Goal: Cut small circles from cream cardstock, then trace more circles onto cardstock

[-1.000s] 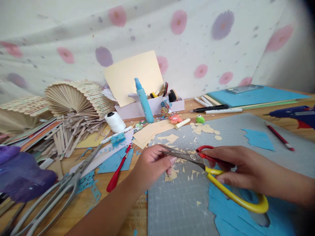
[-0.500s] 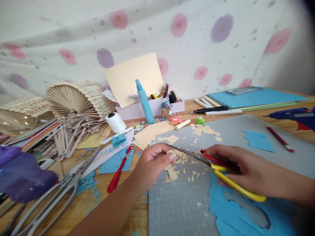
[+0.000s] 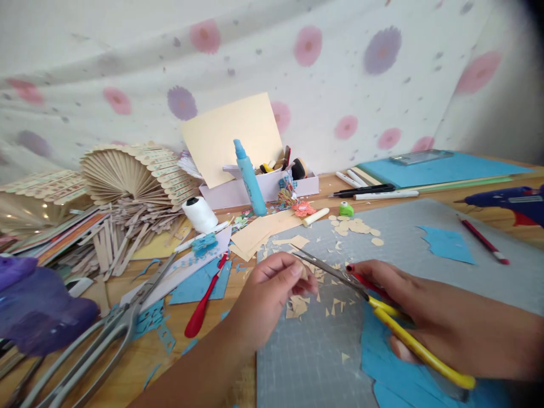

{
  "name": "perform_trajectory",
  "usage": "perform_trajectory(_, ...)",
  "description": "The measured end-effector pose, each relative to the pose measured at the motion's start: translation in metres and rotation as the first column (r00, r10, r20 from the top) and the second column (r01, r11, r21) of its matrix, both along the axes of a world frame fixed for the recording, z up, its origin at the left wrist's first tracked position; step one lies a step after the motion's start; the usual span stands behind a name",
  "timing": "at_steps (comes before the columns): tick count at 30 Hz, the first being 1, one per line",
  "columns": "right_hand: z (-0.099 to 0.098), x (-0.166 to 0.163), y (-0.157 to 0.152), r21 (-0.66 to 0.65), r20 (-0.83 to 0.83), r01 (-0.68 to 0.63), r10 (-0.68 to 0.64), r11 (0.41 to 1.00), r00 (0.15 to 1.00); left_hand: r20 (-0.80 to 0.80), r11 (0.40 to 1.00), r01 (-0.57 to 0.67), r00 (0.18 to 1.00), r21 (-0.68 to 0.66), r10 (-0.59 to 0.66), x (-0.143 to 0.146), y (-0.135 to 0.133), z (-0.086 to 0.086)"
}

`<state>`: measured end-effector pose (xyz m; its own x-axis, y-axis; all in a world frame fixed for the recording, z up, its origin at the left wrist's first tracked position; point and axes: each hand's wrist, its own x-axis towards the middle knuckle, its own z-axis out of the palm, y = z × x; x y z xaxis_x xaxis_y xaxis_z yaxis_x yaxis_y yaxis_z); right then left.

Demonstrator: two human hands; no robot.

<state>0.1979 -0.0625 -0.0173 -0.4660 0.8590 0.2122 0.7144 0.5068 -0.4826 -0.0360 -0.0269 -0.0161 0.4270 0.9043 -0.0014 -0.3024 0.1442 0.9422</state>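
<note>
My right hand [image 3: 429,317] grips the red and yellow handles of a pair of scissors [image 3: 374,300], whose steel blades point left over a grey cutting mat [image 3: 314,357]. My left hand [image 3: 272,294] is pinched at the blade tips, fingers together on a small cream paper piece that I can barely make out. Cream paper scraps [image 3: 314,294] lie scattered on the mat under both hands. Blue paper [image 3: 395,368] lies beneath my right wrist.
Large grey shears [image 3: 97,334] and a red-handled knife [image 3: 204,300] lie at left. A blue glue bottle [image 3: 250,178], white box [image 3: 263,184], thread spool [image 3: 199,212] and stick fans [image 3: 131,173] stand behind. Pens [image 3: 374,190], a red pencil [image 3: 484,238] and blue glue gun [image 3: 510,198] lie right.
My right hand and the scissors have shifted lower and to the right. My left hand has stayed at the blade tips, its fingers now more closed.
</note>
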Motion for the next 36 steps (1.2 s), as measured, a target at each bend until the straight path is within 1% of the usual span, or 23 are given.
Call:
perform_trajectory(2,-0.003,-0.001,0.003,-0.011,0.036,-0.007,0.007,1.000,0.999,0.023,0.989,0.146,0.989,-0.035,-0.145,0.002,-0.009,0.000)
perform_trajectory(3,-0.005,-0.001,0.004,0.017,0.050,0.010,-0.011,1.000,0.999,0.019,0.969,0.245,0.969,-0.030,-0.245,0.003,-0.015,0.001)
perform_trajectory(5,-0.009,-0.002,0.009,0.151,0.063,0.055,-0.065,0.987,0.996,-0.013,0.904,0.427,0.904,-0.007,-0.427,0.005,-0.024,0.002)
perform_trajectory(6,-0.011,-0.002,0.011,0.227,0.065,0.068,-0.085,0.971,0.994,-0.027,0.884,0.468,0.883,0.000,-0.468,0.006,-0.028,0.003)
perform_trajectory(7,-0.012,-0.003,0.013,0.291,0.066,0.077,-0.101,0.954,0.993,-0.032,0.875,0.484,0.875,0.006,-0.484,0.007,-0.032,0.003)
perform_trajectory(9,-0.015,-0.006,0.015,0.384,0.067,0.085,-0.120,0.919,0.991,-0.016,0.885,0.465,0.886,0.018,-0.464,0.010,-0.035,0.002)
perform_trajectory(10,-0.015,-0.008,0.015,0.411,0.069,0.086,-0.125,0.907,0.990,0.001,0.893,0.450,0.893,0.026,-0.450,0.012,-0.035,0.000)
perform_trajectory(14,-0.013,-0.022,0.011,0.453,0.065,0.086,-0.129,0.887,0.989,0.047,0.917,0.397,0.916,0.044,-0.398,0.018,-0.033,-0.005)
perform_trajectory(17,-0.008,-0.029,0.009,0.439,0.080,0.069,-0.116,0.896,0.990,-0.012,0.931,0.365,0.931,0.026,-0.365,0.019,-0.032,-0.007)
perform_trajectory(19,-0.005,-0.030,0.010,0.404,0.117,0.058,-0.115,0.913,0.986,-0.074,0.934,0.356,0.932,0.010,-0.355,0.018,-0.032,-0.007)
perform_trajectory(23,0.002,-0.030,0.013,0.318,0.180,0.095,-0.158,0.943,0.971,-0.152,0.943,0.334,0.932,0.001,-0.330,0.017,-0.031,-0.009)
perform_trajectory(28,-0.001,-0.027,0.016,0.343,0.194,0.104,-0.178,0.934,0.965,-0.134,0.940,0.341,0.932,0.002,-0.338,0.016,-0.031,-0.006)
perform_trajectory(30,-0.004,-0.023,0.017,0.353,0.192,0.120,-0.197,0.928,0.961,-0.146,0.942,0.333,0.935,0.039,-0.324,0.017,-0.031,-0.003)
perform_trajectory(32,-0.007,-0.017,0.018,0.362,0.175,0.156,-0.232,0.919,0.957,-0.187,0.950,0.299,0.942,0.089,-0.279,0.018,-0.031,0.000)
perform_trajectory(33,-0.007,-0.014,0.018,0.372,0.159,0.186,-0.259,0.910,0.953,-0.209,0.960,0.260,0.950,0.107,-0.234,0.018,-0.030,0.000)
perform_trajectory(36,-0.006,-0.006,0.020,0.394,0.080,0.296,-0.353,0.870,0.932,-0.211,0.991,0.071,0.976,0.114,-0.046,0.017,-0.027,-0.001)
